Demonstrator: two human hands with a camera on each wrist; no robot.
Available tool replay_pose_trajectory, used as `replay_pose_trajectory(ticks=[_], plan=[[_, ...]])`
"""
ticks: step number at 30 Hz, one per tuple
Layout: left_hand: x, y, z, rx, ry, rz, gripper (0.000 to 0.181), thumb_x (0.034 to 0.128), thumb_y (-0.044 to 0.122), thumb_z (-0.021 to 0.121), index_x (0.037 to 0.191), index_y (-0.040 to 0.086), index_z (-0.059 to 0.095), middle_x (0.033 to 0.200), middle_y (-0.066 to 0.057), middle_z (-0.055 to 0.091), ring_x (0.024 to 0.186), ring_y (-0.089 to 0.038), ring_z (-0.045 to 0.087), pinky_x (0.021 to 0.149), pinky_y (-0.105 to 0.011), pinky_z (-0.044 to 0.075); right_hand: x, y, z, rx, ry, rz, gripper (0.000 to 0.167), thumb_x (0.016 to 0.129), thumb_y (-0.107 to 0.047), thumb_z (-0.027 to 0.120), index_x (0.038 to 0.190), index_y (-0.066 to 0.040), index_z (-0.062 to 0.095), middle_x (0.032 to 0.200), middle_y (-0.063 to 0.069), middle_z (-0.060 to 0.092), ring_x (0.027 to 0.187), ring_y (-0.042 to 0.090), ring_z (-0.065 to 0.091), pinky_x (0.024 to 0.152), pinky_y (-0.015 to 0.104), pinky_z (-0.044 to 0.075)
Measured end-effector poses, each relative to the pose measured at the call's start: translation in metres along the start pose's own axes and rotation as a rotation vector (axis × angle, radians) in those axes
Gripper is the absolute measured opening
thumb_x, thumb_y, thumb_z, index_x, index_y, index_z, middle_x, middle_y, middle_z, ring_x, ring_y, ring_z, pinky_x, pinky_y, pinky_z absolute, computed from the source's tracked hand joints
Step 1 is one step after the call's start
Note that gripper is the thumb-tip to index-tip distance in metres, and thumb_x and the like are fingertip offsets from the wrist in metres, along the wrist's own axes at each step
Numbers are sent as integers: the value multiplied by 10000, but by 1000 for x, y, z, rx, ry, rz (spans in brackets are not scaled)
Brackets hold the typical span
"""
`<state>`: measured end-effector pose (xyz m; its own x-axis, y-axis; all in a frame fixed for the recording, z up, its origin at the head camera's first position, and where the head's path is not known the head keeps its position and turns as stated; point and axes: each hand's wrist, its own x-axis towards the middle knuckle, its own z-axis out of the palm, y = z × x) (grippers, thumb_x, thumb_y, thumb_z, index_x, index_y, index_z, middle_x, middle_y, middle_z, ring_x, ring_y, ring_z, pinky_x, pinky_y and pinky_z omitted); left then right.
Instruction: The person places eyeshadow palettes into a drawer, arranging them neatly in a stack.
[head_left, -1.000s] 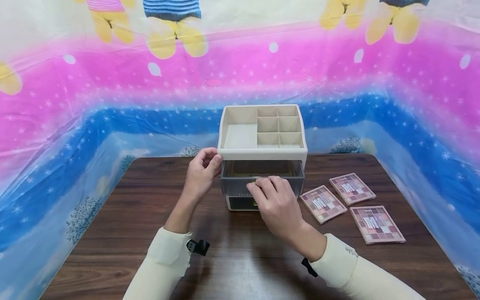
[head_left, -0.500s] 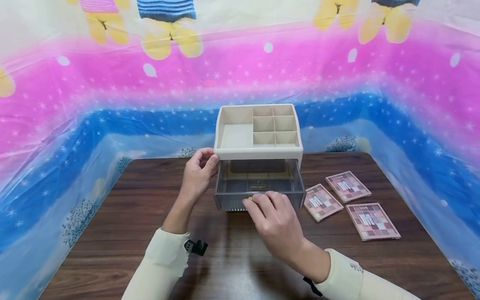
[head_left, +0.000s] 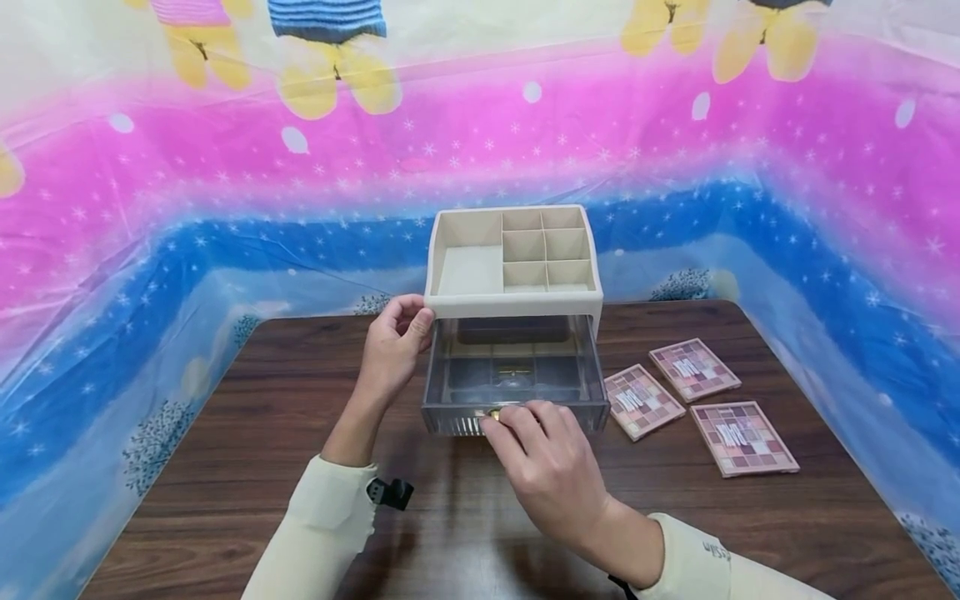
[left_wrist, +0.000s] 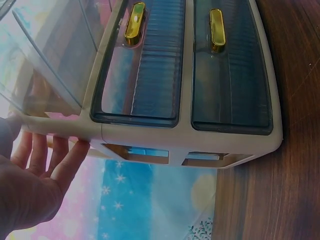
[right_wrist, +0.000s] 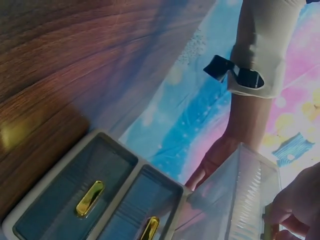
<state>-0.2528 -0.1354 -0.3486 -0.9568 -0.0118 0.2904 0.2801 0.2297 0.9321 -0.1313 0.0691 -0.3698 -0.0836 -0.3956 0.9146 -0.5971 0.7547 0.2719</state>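
A cream makeup organizer (head_left: pixel 513 305) with a compartmented top stands on the table, its clear smoky upper drawer (head_left: pixel 450 421) pulled well out. My right hand (head_left: pixel 555 467) pinches that drawer's gold handle (head_left: pixel 492 414); in the right wrist view, part of the hand (right_wrist: pixel 297 205) shows at the front of the clear drawer (right_wrist: pixel 245 187). My left hand (head_left: pixel 392 346) holds the organizer's upper left edge, and its fingers (left_wrist: pixel 70 165) touch the side in the left wrist view. Below, two drawers with gold handles (left_wrist: pixel 217 29) are pushed in. No contents show in the pulled-out drawer.
Three eyeshadow palettes lie to the right of the organizer: a near-left palette (head_left: pixel 643 402), a far palette (head_left: pixel 694 368) and a near-right palette (head_left: pixel 744 438). The brown wooden table (head_left: pixel 247 467) meets a printed cloth backdrop (head_left: pixel 480 158) behind and at both sides.
My right hand has drawn the upper drawer outward toward me, from slightly out to far out. The left hand has kept its hold on the organizer's edge. The palettes lie as before.
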Motion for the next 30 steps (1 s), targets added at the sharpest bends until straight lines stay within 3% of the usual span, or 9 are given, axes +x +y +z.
replay_pose_trajectory(ticks=[6,10,13,16,19,21,23,25,30], plan=[[0,0,0,-3,-1,-3,316,1050,212,578,1279,-6,572,1153,-154,617,923,-70,614,821,-298,606,5,7,-12,157,-19,73,158,883,-36,600,868,-87,749,842,48,670,739,222,575,637,322,500],[0,1,-1,-14,3,0,310,1047,198,583,1277,-9,572,1153,-156,616,925,-73,619,816,-289,609,9,28,-25,266,-57,210,160,804,-34,635,911,-45,754,863,91,683,772,222,574,671,310,509],[1,0,-1,-11,0,-4,319,1047,204,583,1284,-9,569,1173,-164,616,958,-93,623,823,-264,608,9,50,-36,262,-119,370,185,813,-42,675,982,-43,750,910,114,687,813,243,570,672,325,498],[1,0,-1,-7,-9,-6,328,1047,216,582,1293,-2,567,1191,-172,615,991,-131,622,805,-215,595,4,78,-47,187,-293,567,295,843,-100,718,1135,-55,718,1042,162,679,908,314,579,740,423,506],[0,-1,-1,-3,-12,-5,339,1048,237,581,1299,9,568,1201,-173,616,1020,-161,621,811,-211,591,-6,108,-54,125,-581,758,480,887,-190,720,1333,-50,609,1247,248,601,1090,439,546,860,584,490],[0,-1,-2,-3,-10,-5,342,1046,242,584,1297,11,570,1202,-177,618,1028,-178,623,842,-260,602,-18,128,-54,101,-771,844,573,922,-261,688,1420,-30,525,1347,311,520,1194,516,484,932,674,446],[0,-1,-2,1,-9,-8,343,1046,249,582,1296,15,571,1203,-176,618,1036,-179,624,879,-312,611,-34,146,-52,90,-920,891,632,948,-320,654,1456,6,469,1405,362,453,1253,574,424,979,718,409],[0,-1,-2,-1,-9,-8,335,1045,241,586,1291,14,574,1195,-178,619,1027,-184,624,877,-326,615,-52,162,-50,84,-1019,919,678,957,-361,641,1468,35,437,1419,400,413,1257,614,394,987,733,392],[0,-1,-1,-6,-10,3,329,1045,229,587,1284,3,575,1185,-186,623,992,-146,623,844,-278,614,-94,193,-50,63,-1172,975,844,928,-451,672,1490,96,360,1397,487,351,1210,694,361,915,762,405]])
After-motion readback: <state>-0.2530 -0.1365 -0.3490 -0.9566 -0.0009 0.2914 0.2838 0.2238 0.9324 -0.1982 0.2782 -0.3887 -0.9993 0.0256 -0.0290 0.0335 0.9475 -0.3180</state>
